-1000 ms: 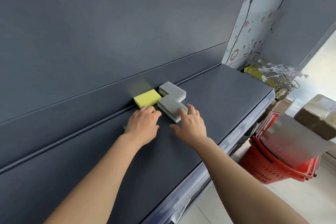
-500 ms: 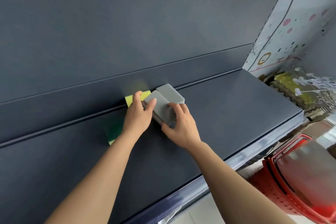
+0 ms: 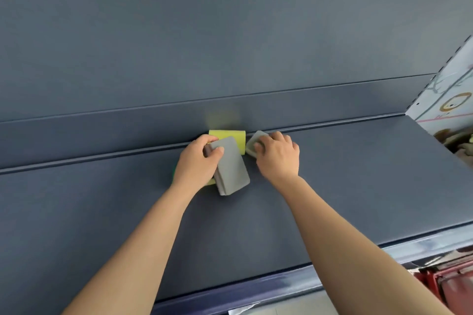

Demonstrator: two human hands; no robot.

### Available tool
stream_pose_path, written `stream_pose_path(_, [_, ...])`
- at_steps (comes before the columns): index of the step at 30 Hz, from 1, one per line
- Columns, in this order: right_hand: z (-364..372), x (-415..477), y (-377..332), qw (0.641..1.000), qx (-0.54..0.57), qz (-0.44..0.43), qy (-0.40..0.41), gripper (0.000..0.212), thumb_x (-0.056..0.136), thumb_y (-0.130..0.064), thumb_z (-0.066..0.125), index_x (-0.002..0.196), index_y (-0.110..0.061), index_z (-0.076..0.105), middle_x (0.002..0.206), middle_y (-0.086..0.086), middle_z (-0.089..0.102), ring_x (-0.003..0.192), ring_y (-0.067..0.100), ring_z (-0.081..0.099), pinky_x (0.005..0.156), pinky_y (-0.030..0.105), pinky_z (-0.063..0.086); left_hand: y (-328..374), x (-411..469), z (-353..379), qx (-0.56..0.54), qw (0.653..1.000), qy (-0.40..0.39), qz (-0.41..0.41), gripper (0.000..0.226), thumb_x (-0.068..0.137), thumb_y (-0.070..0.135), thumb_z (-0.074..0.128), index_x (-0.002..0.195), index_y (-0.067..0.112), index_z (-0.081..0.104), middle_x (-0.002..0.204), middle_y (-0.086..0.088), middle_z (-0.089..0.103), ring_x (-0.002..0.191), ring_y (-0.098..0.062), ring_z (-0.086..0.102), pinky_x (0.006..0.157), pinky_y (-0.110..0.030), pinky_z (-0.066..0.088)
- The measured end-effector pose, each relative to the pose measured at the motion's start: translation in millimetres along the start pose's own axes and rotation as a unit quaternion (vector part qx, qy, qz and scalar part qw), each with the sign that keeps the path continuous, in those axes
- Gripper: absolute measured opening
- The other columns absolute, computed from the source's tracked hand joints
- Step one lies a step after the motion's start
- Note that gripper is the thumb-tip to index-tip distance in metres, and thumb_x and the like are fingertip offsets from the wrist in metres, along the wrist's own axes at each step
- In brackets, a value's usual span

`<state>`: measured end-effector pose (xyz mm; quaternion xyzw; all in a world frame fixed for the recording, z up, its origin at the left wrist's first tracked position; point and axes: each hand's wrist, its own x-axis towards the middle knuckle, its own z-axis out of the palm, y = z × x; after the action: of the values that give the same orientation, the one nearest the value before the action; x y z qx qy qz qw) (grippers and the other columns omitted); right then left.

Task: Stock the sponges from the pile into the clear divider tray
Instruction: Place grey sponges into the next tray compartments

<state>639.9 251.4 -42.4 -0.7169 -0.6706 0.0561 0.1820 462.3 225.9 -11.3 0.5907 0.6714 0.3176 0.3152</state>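
Sponges lie in a small pile at the back of a dark blue shelf (image 3: 332, 186). My left hand (image 3: 197, 163) grips a grey sponge (image 3: 231, 169) by its far end, lifted and tilted over a yellow sponge (image 3: 235, 137) against the back wall. A yellow-green sponge edge (image 3: 210, 182) peeks out under my left hand. My right hand (image 3: 277, 155) curls over a second grey sponge (image 3: 252, 144) to the right, most of it hidden by the fingers. No clear divider tray is in view.
The shelf's back wall (image 3: 230, 46) rises right behind the sponges. A patterned side panel (image 3: 445, 100) closes the shelf at the right. A red basket (image 3: 450, 286) sits below the shelf's front edge at the lower right.
The grey sponge both hands touched has passed to my left hand and swung round lengthwise. My right hand moved right onto the second grey sponge. The view panned left.
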Motion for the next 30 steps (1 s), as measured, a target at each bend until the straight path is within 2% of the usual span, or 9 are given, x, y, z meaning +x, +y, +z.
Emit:
stream_pose_path(3, [-7.0,-2.3,-1.4,0.999,0.01,-0.007,-0.033,0.032,0.089,-0.026,0.053,0.12,-0.021,0.054,0.118,0.005,0.055,0.112,0.028,0.046,0.087,0.037,0.036,0.6,-1.6,-2.1,-0.01,1.0,0.006,0.005,0.018,0.087,0.033,0.054,0.104,0.032,0.06,0.101,0.007,0.062,0.095,-0.018,0.056,0.08,-0.036,0.048])
stream_pose_path(7, [-18.8,-0.5,-0.5,0.98,0.053,0.011,-0.192,0.056,0.088,-0.036,0.057,0.139,-0.026,0.036,0.13,0.01,0.04,0.118,0.032,0.045,0.089,0.039,0.044,-2.2,-10.0,-3.5,-0.052,0.999,-0.006,0.003,0.022,0.082,0.041,0.056,0.103,0.037,0.064,0.102,0.009,0.064,0.097,-0.016,0.059,0.083,-0.039,0.051])
stream_pose_path(9, [-17.9,-0.1,-0.2,0.967,0.021,-0.027,-0.252,0.051,0.092,-0.035,0.05,0.14,-0.031,0.036,0.135,0.009,0.044,0.124,0.031,0.043,0.094,0.038,0.042,-4.3,-16.6,-5.5,-0.073,0.997,-0.008,-0.007,0.021,0.08,0.043,0.057,0.1,0.041,0.064,0.104,0.011,0.064,0.097,-0.017,0.06,0.085,-0.043,0.052])
stream_pose_path(12, [-15.8,-3.2,-3.4,0.953,0.018,-0.064,-0.295,0.035,0.092,-0.03,0.046,0.127,-0.031,0.051,0.128,0.004,0.053,0.117,0.026,0.049,0.089,0.035,0.045,-10.6,-27.2,-10.1,-0.081,0.997,-0.012,-0.005,0.016,0.086,0.031,0.06,0.097,0.042,0.065,0.103,0.01,0.065,0.093,-0.018,0.061,0.083,-0.043,0.052])
stream_pose_path(17, [-20.7,-13.7,-8.4,0.957,0.059,-0.061,-0.277,0.02,0.089,-0.023,0.054,0.108,-0.018,0.059,0.116,0.006,0.058,0.105,0.025,0.054,0.077,0.029,0.045,-21.9,-50.3,-29.7,-0.109,0.994,0.009,-0.014,0.017,0.087,0.021,0.06,0.093,0.036,0.066,0.095,0.012,0.066,0.086,-0.017,0.062,0.073,-0.035,0.048])
stream_pose_path(20, [-28.3,-21.8,-16.8,0.956,0.045,-0.081,-0.279,0.018,0.09,-0.017,0.05,0.103,-0.009,0.06,0.107,0.007,0.061,0.102,0.026,0.055,0.072,0.029,0.042,-29.5,-65.8,-44.3,-0.136,0.99,0.036,-0.031,0.018,0.087,0.017,0.06,0.091,0.034,0.067,0.093,0.009,0.067,0.081,-0.015,0.061,0.071,-0.037,0.048])
stream_pose_path(25, [-32.8,-41.0,-44.1,0.946,0.107,-0.09,-0.291,0.01,0.086,-0.02,0.052,0.077,-0.023,0.055,0.086,0.0,0.059,0.083,0.023,0.056,0.069,0.03,0.046,-45.5,-94.4,-71.9,-0.171,0.981,0.079,-0.052,0.018,0.088,0.013,0.06,0.093,0.027,0.069,0.091,0.002,0.068,0.081,-0.017,0.062,0.074,-0.045,0.051])
stream_pose_path(28, [-34.8,-55.7,-74.3,0.928,0.182,-0.113,-0.304,0.008,0.087,-0.02,0.056,0.079,-0.022,0.055,0.086,0.001,0.059,0.075,0.02,0.053,0.068,0.033,0.047,-59.4,-113.7,-93.0,-0.181,0.976,0.11,-0.056,0.017,0.088,0.013,0.061,0.094,0.026,0.069,0.091,0.001,0.068,0.083,-0.018,0.062,0.073,-0.045,0.052])
stream_pose_path(30, [-34.5,-67.5,-101.1,0.913,0.23,-0.144,-0.303,0.013,0.086,-0.017,0.059,0.075,-0.02,0.053,0.081,0.005,0.057,0.07,0.02,0.051,0.069,0.04,0.051,-72.0,-129.1,-110.6,-0.189,0.971,0.131,-0.061,0.017,0.087,0.014,0.061,0.094,0.027,0.07,0.091,0.002,0.067,0.083,-0.018,0.062,0.073,-0.045,0.053])
